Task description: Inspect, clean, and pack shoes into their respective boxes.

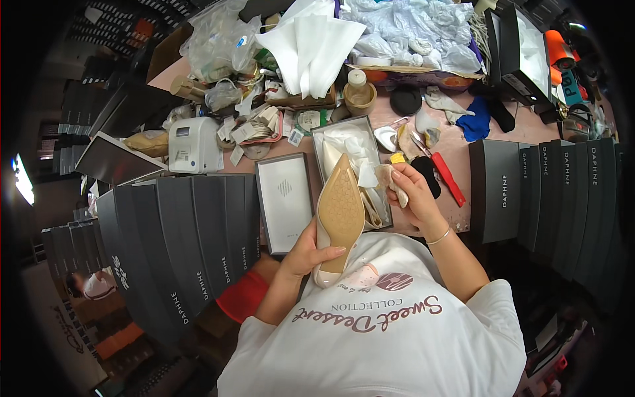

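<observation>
My left hand (309, 249) grips a pointed light-coloured shoe (341, 205) near its heel end, with the tan sole turned up and the toe pointing away from me. Just right of the shoe, my right hand (415, 193) pinches a crumpled beige cloth (391, 184) between thumb and fingers. Behind the shoe lies an open grey shoebox (373, 130) with white tissue paper (345, 143) in it, and part of another shoe (372, 206) shows at its near right. A grey-rimmed box lid (284, 198) with a white inside rests to the left.
Stacked dark shoeboxes (178, 238) stand at left, more shoeboxes (549, 192) at right. A red-handled tool (448, 178), a blue cloth (473, 120) and a wooden bowl (359, 100) are on the pink table (456, 215). A white label printer (195, 145) sits at back left.
</observation>
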Demonstrator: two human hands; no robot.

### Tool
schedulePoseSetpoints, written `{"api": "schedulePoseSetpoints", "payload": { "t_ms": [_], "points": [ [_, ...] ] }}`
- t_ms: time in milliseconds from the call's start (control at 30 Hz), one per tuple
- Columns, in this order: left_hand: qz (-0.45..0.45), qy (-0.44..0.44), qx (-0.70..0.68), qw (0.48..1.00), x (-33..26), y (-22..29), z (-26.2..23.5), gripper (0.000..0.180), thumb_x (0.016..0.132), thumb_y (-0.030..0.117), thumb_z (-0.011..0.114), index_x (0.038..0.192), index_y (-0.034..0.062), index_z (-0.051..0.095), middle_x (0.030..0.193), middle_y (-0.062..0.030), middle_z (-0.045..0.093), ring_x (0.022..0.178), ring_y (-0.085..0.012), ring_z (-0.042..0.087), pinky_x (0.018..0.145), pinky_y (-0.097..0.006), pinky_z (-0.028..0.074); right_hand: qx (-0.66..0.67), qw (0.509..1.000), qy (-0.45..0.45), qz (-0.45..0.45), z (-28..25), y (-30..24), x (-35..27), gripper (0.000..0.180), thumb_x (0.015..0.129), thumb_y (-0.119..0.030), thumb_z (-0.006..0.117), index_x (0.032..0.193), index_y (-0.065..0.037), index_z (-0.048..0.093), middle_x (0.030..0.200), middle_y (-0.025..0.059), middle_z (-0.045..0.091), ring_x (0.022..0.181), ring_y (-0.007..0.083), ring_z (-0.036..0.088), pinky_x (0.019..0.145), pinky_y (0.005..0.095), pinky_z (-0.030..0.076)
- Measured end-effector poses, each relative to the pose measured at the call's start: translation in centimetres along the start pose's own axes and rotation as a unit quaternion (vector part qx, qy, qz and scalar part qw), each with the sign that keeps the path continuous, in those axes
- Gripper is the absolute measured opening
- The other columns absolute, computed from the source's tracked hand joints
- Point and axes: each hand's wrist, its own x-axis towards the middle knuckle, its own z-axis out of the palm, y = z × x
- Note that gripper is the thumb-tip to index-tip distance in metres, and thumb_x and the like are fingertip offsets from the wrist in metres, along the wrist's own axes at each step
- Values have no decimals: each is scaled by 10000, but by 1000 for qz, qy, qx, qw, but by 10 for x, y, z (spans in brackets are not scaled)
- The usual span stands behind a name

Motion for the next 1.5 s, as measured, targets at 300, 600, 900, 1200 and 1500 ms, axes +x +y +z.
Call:
{"api": "schedulePoseSetpoints", "payload": {
  "t_ms": [300,600,900,1200,1500],
  "points": [
    [-1,34,-75,997,13,3,-2,741,781,22,668,1399,30,261,1248,-134,494,1072,-232,580,928,-395,505,45,998,22,24,-5,5,12,169,940,-191,564,1052,-64,566,853,-1,578,619,74,496,527,207,404],
    [0,60,-106,993,24,-1,-15,685,859,106,630,1420,45,243,1252,-136,503,1102,-250,572,930,-402,501,-175,980,49,-79,-2,6,32,225,925,-172,588,1110,-45,581,871,-6,601,649,55,506,549,198,412],
    [47,3,-263,964,50,39,-16,587,915,240,575,1388,11,313,1297,-178,489,1148,-384,536,994,-547,421,-605,673,57,-421,38,-96,153,323,807,-68,653,1130,-81,636,942,132,586,825,284,591,720,339,490],
    [51,-23,-163,985,67,2,-14,611,896,357,569,1346,-6,373,1182,-185,561,1040,-288,604,905,-437,493,-701,549,42,-452,7,-65,206,459,773,-95,690,1213,-139,570,1205,192,522,1004,357,575,846,380,498],
    [36,18,-299,953,66,19,-2,955,816,776,325,1367,-3,371,1202,-253,549,1048,-380,586,884,-443,498,-603,620,90,-493,-4,-83,190,472,795,-91,698,1243,-111,551,1136,217,562,1011,372,560,871,375,458]
  ]
}}
